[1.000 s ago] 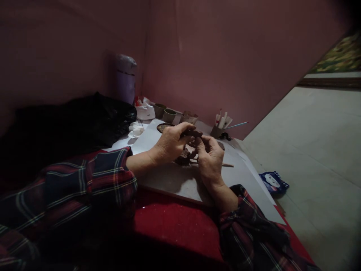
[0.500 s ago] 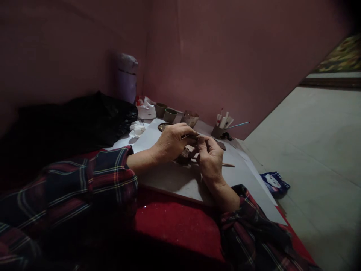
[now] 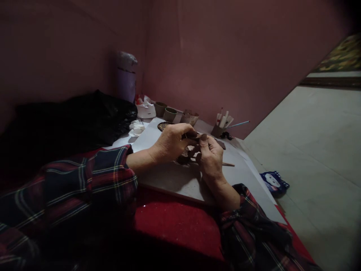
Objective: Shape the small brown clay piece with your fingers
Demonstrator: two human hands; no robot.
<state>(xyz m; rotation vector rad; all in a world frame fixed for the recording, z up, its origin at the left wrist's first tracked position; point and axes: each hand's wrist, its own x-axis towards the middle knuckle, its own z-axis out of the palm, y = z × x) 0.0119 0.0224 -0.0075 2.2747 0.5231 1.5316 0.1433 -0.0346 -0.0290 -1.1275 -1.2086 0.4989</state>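
Centre of the frame, between the fingertips: small brown piece [image 3: 194,136], clay-like, mostly hidden by the fingers, held up over the board [image 3: 166,177].
Left hand [image 3: 172,140], just left of centre: thumb and fingers pinching the left part of the piece, back of the hand showing.
Right hand [image 3: 211,158], right of centre: thumb set against the fingers, apparently nipping the other end of the piece; exact contact too small to tell.
Brown lump [image 3: 184,157], below the left fingers: resting low over the board, partly covered, outline unclear.
Thin stick [image 3: 228,164], right of centre: lying level, its end emerging past the right hand.
Flat brown slab [image 3: 221,144], beyond the right hand: lying on its own, partly hidden.
Step in hand: judged to be fingertip shaping of the piece, apart from the lump.
Next move: seems to call for light, even thumb pressure on the right while the left steadies; if soft, the piece may bend or tear under a pull.
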